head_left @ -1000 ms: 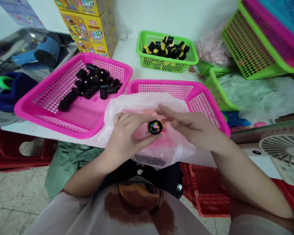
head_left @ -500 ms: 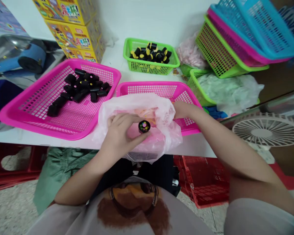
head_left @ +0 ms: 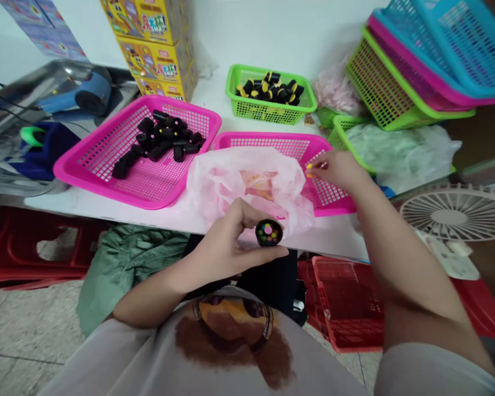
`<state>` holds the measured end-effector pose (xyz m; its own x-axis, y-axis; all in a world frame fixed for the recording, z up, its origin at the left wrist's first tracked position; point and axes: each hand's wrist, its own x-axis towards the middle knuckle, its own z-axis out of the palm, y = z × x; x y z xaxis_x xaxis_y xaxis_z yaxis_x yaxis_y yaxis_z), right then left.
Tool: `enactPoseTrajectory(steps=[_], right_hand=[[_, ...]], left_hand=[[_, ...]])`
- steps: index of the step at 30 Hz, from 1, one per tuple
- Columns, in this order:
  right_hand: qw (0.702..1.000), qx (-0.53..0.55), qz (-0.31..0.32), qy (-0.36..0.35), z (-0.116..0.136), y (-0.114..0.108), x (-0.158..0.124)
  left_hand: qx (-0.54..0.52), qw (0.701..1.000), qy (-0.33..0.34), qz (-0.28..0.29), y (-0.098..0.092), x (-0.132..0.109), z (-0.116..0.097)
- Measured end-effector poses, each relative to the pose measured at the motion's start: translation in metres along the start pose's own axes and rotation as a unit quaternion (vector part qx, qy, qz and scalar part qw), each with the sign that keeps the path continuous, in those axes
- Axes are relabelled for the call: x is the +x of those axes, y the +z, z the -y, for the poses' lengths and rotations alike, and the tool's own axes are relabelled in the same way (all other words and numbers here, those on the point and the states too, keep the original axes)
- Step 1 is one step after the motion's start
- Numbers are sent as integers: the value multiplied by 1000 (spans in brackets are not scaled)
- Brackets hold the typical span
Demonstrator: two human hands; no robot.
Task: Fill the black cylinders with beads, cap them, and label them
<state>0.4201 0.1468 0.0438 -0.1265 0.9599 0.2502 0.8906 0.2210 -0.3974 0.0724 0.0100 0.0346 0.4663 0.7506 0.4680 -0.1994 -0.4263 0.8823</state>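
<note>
My left hand (head_left: 226, 245) is closed round a small black cylinder (head_left: 269, 233) whose open end shows several coloured pieces. It holds it just in front of the table edge, below a crumpled pink plastic bag (head_left: 251, 184). My right hand (head_left: 338, 168) hovers over the right side of the near pink basket (head_left: 272, 146), with its fingertips pinched on a small yellow piece (head_left: 309, 166). The bag lies in that basket and holds small pink and yellow bits.
A second pink basket (head_left: 107, 170) at the left holds several black cylinders. A green basket (head_left: 268, 107) at the back holds black and yellow ones. Stacked baskets (head_left: 416, 66) lean at the right. A white fan (head_left: 457, 212) and red crates (head_left: 346, 302) lie nearby.
My right hand has come out of the bag and moved right with a small yellow piece. My left hand has drawn the black cylinder back toward me, off the bag.
</note>
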Motion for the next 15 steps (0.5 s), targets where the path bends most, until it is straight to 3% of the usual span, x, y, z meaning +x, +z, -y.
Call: enactPoseTrajectory(steps=[2, 3, 4, 6, 8, 10, 13, 15], right_hand=[[991, 72, -111, 10, 27, -1, -26], [969, 156, -190, 1, 48, 1, -45], [938, 237, -252, -35, 72, 6, -67], [903, 268, -315, -114, 122, 19, -113], [898, 276, -295, -177, 161, 34, -152], [890, 289, -292, -197, 178, 47, -177], [888, 285, -296, -207, 171, 59, -192], [905, 273, -251, -208, 159, 61, -195]], left_hand=[[-11, 1000, 14, 16, 4, -4, 6], [-17, 999, 15, 25, 6, -6, 8], [-24, 999, 13, 30, 10, -7, 11], [-47, 998, 11, 26, 17, -10, 14], [-80, 996, 15, 32, 23, -11, 16], [-104, 993, 19, 51, 26, -14, 16], [-123, 989, 15, 82, 25, -19, 15], [-122, 988, -4, 93, 22, -24, 14]])
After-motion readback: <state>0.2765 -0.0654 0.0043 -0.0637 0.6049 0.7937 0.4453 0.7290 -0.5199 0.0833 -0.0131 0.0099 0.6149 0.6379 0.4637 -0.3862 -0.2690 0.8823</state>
